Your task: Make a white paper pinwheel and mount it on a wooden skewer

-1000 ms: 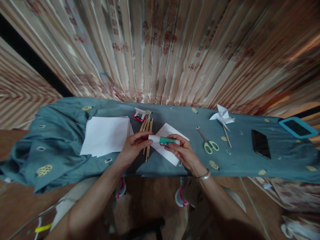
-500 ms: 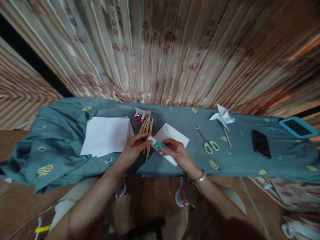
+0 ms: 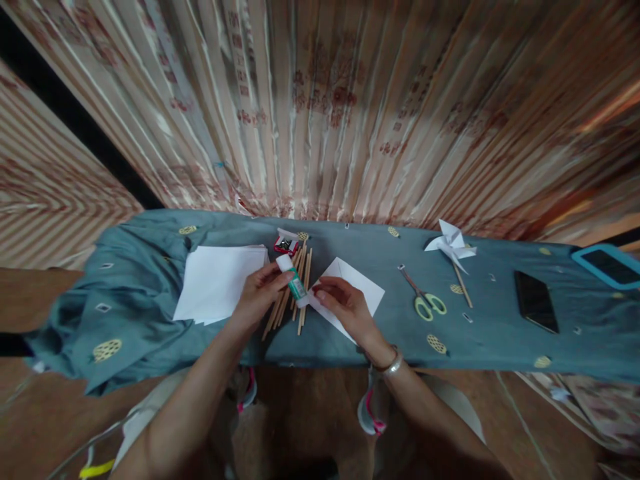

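- The left hand (image 3: 257, 290) is closed on a glue stick (image 3: 293, 283), pinching it near its upper white end. The glue stick is tilted just to the left of the square sheet (image 3: 363, 287), and its lower end points toward the right hand (image 3: 345, 303); this grip probably leaves that end free to reach.
- The right hand is half curled above the square sheet, its fingertips very near to the glue stick. It cannot be told whether they touch it, or pinch anything. The two hands are apart, with only a small space between them.
- To the left of the square sheet, wooden sticks (image 3: 308, 268) lie loosely together, partly under the glue stick. Behind them is a small open red box (image 3: 287, 244), its lid raised, perhaps so the contents are easy to pick.
- Farther left of the square sheet is a paper stack (image 3: 220, 283).
- To its right, scissors (image 3: 419, 293) lie with the handles nearer to the person, seemingly for easy taking.
- Beyond the scissors, a paper pinwheel (image 3: 451, 248) rests on the cloth-covered worktop (image 3: 485, 333), perhaps kept aside to protect its blades.
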The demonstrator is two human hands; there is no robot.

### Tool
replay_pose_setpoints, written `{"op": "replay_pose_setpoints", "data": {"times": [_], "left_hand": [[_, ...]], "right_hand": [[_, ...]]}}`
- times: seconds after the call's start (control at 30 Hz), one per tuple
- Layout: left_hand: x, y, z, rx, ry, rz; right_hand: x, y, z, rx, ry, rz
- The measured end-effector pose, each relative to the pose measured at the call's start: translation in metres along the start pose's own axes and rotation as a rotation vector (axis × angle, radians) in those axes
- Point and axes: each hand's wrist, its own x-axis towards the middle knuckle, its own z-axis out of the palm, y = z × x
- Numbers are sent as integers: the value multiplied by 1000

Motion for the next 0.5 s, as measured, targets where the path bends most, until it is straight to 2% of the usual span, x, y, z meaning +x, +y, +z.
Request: {"op": "replay_pose_setpoints", "data": {"times": [0.13,0.23,0.33,0.5], "left_hand": [[24,-1,-28,560,31,132],[30,-2,-34,980,62,146],[31,0,-31,1211,54,121],[35,4,-27,1389,19,66]], "right_hand": [[3,-4,-53,-323,192,-170],[-2,-5,-96,-600,294,-244],[-14,-3,-118,-802,241,-262],[-37,0,-113,-914,-57,-362]]}}
